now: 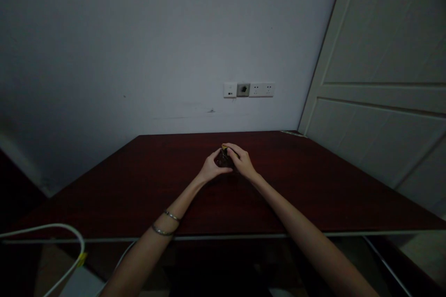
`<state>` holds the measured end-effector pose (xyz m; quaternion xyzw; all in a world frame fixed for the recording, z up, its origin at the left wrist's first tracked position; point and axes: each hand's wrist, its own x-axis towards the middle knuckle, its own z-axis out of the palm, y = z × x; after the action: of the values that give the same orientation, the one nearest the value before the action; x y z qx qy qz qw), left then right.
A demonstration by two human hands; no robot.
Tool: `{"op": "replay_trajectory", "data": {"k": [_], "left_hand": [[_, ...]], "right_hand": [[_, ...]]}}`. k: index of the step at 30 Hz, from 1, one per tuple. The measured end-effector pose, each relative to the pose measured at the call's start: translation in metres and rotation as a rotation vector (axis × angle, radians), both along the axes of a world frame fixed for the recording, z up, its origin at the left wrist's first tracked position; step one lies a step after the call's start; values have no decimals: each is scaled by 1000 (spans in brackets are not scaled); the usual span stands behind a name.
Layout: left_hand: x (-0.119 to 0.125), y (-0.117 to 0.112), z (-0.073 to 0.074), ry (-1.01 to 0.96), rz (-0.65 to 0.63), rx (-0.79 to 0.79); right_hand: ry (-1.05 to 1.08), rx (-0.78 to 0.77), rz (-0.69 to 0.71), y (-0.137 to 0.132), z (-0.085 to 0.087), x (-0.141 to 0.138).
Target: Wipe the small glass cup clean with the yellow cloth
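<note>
Pale grey wall [139, 46] fills the upper part of the frame, dimly lit, with a row of socket plates [249, 89] right of the centre and a white panelled door [376, 130] along the right edge. Across the middle and lower frame spreads a dark red tabletop [146, 171]. Near the centre of the picture, over the tabletop, a small dark jar [222, 160] sits between two bare hands; it looks see-through and glossy, though what it holds is too dark to tell. The left hand [210, 167] grips its side, thumb toward the bottom of the frame and fingers beyond. The right hand [243, 162] is curled over the top, its fingers gripping at the yellow lid [224, 147], much of which they hide. Two bangles [163, 230] circle the left forearm, lower left of centre.

By its size against the hands, the jar should be light and easy to lift. Its wall is probably stiff, glass or hard plastic, so it would not give under a squeeze, might slip in damp fingers, and, if glass, could crack in a fall. Best hold: a full wrap round the body, with the fingertips spread about the lid's rim
</note>
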<state>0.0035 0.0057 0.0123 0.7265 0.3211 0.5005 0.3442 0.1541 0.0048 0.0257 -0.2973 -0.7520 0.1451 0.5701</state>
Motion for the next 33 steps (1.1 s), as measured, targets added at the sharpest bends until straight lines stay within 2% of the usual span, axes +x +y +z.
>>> {"op": "replay_trajectory", "data": {"k": [2, 4, 11, 14, 17, 21, 24, 30, 33], "left_hand": [[0, -1, -1, 47, 7, 8], [0, -1, -2, 78, 5, 11], [2, 2, -5, 0, 24, -71], [3, 2, -4, -32, 48, -55], [3, 0, -2, -31, 45, -54], [5, -4, 0, 2, -4, -54], [6, -4, -2, 20, -46, -101], [1, 9, -11, 46, 61, -103], [-1, 13, -14, 39, 97, -87]], "right_hand": [[49, -82, -29, 5, -2, 0], [33, -94, -54, 6, -3, 0], [-311, 242, -23, -13, 4, 1], [-403, 306, 28, -17, 6, 2], [-292, 245, 33, -12, 4, 1], [-20, 2, -35, 2, -1, 1], [32, -94, -41, 5, -3, 2], [-202, 146, 59, -12, -1, 3], [-265, 187, 87, -15, -1, 0]]}}
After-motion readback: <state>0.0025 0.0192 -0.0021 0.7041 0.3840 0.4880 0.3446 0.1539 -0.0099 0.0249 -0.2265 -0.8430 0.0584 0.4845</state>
